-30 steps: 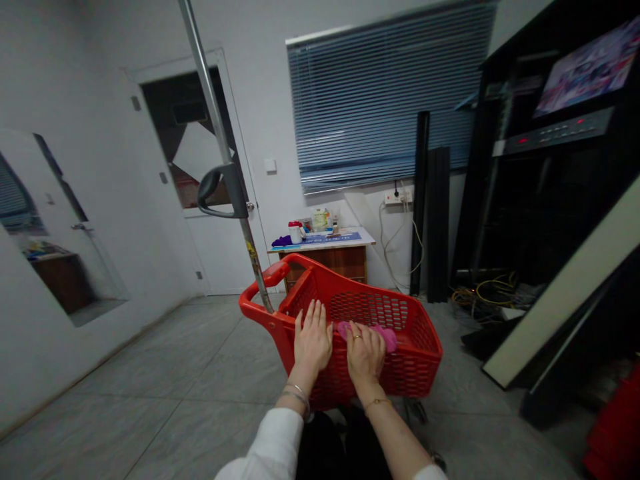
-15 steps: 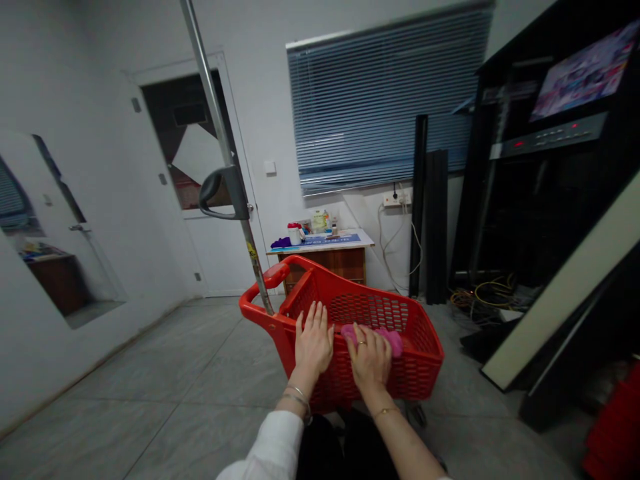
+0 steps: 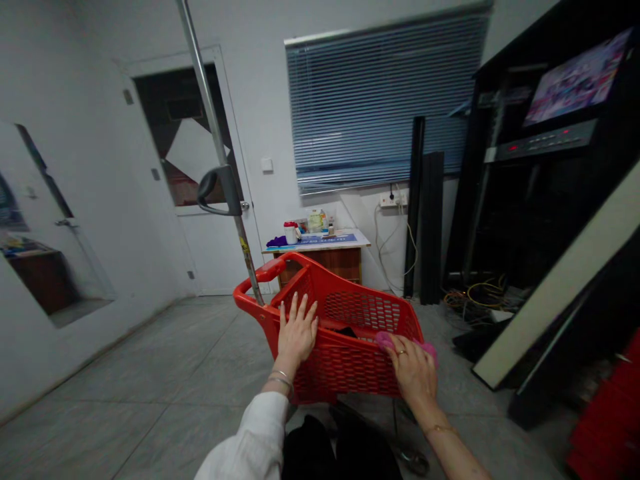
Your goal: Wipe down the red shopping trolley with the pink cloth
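A red plastic shopping cart with slotted basket walls stands right in front of me. My left hand rests on the cart's near rim, its fingers spread and holding nothing. Bunched under my right hand is a pink cloth, pressed against the near rim close to the cart's right end. The fingers are curled over the cloth, which shows on both sides of the hand. A metal pole with a grey grip handle rises from the cart's handle end at the left.
Behind the cart, a small wooden desk carries bottles and a purple cloth. A dark equipment rack stands right, with leaning panels and loose cables on the floor. The door is at the back left.
My right hand has slid the pink cloth rightward along the near rim toward the cart's end. My left hand has shifted slightly left, its fingers more spread.
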The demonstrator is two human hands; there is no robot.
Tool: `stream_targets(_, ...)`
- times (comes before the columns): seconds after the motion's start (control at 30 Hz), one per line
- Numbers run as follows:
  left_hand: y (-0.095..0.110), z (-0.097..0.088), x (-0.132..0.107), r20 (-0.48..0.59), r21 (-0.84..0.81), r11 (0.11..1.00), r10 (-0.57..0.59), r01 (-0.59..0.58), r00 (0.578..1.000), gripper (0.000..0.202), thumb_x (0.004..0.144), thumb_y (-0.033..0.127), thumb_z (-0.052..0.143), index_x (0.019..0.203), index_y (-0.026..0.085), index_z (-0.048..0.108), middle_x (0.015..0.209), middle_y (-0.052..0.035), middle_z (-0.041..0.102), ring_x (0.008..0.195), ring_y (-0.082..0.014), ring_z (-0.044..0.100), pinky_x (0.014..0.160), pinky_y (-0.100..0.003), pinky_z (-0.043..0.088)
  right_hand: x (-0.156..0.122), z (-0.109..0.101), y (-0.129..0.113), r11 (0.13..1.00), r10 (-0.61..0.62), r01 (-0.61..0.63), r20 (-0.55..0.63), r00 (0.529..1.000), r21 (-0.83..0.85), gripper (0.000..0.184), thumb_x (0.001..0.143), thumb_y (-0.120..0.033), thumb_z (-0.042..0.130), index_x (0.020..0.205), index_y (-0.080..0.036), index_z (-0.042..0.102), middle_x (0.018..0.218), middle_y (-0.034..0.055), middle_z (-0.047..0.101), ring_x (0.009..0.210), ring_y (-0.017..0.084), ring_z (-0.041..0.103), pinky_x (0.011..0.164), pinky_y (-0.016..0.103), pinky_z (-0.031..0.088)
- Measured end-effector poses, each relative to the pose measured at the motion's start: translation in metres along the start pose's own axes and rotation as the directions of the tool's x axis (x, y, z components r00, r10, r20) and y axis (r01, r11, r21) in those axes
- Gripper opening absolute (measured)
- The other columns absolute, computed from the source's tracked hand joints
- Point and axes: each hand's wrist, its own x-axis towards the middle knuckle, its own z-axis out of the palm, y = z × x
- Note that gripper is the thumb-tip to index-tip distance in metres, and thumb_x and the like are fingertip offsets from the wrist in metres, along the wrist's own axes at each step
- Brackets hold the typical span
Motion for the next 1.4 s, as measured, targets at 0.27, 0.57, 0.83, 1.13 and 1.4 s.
stream_targets(0.27, -0.004, 0.022, 0.013, 0.089, 0.107, 0.954, -0.291, 0.281, 0.953, 0.051, 0.100, 0.039, 0.029, 0.142, 0.018, 0.050, 0.158, -0.0115, 0.032, 0.150, -0.0324, 0.014, 0.119, -0.063, 0.003, 0.001, -0.006, -0.056, 0.994, 0.036, -0.042, 0.062, 0.997, 0.100, 0.032, 0.101, -0.033, 0.041, 0.117, -0.022, 0.065, 0.109, 0.0088, 0.070, 0.095, 0.021, 0.058, 0.082, 0.036, 0.034)
stream_targets(0.57, 0.083, 0.041, -0.033, 0.224, -0.195, 0.952, -0.192, 0.237, 0.955, 0.048, 0.098, 0.037, 0.035, 0.142, 0.025, 0.048, 0.161, -0.0053, 0.027, 0.150, -0.0351, 0.010, 0.115, -0.064, 0.026, 0.045, -0.005, -0.030, 0.963, 0.055, -0.065, 0.046, 0.997, 0.263, 0.039, 0.102, -0.040, 0.035, 0.112, -0.023, 0.068, 0.105, 0.0075, 0.070, 0.091, 0.019, 0.059, 0.077, 0.031, 0.036)
stream_targets(0.83, 0.026, 0.045, -0.010, 0.330, -0.237, 0.955, -0.093, 0.178, 0.939, 0.044, 0.096, 0.024, 0.036, 0.136, 0.025, 0.053, 0.161, -0.0042, 0.030, 0.151, -0.0297, 0.008, 0.120, -0.057, 0.020, 0.038, 0.006, -0.040, 0.913, -0.284, 0.126, 0.383, 0.879, 0.388, 0.044, 0.104, -0.039, 0.031, 0.092, -0.024, 0.070, 0.086, 0.0028, 0.071, 0.084, 0.016, 0.061, 0.080, 0.030, 0.035)
stream_targets(1.13, -0.007, 0.029, -0.029, 0.438, -0.195, 0.946, -0.153, 0.259, 0.886, 0.049, 0.099, 0.027, 0.026, 0.144, 0.018, 0.045, 0.158, -0.0089, 0.032, 0.150, -0.0267, 0.012, 0.116, -0.052, 0.031, 0.020, 0.022, -0.120, 0.773, -0.176, 0.007, 0.204, 0.963, 0.634, 0.020, 0.098, -0.031, 0.048, 0.103, -0.023, 0.065, 0.100, 0.0046, 0.071, 0.095, 0.019, 0.063, 0.084, 0.032, 0.041)
stream_targets(1.4, -0.001, 0.033, -0.059, 0.313, -0.147, 0.974, -0.120, 0.173, 0.942, 0.048, 0.099, 0.026, 0.028, 0.141, 0.014, 0.049, 0.160, -0.0119, 0.028, 0.150, -0.0306, 0.009, 0.118, -0.057, 0.025, 0.021, 0.017, -0.113, 0.853, -0.311, 0.190, 0.181, 0.933, 0.486, 0.020, 0.095, -0.029, 0.049, 0.108, -0.018, 0.060, 0.125, 0.0113, 0.062, 0.106, 0.022, 0.057, 0.090, 0.036, 0.037)
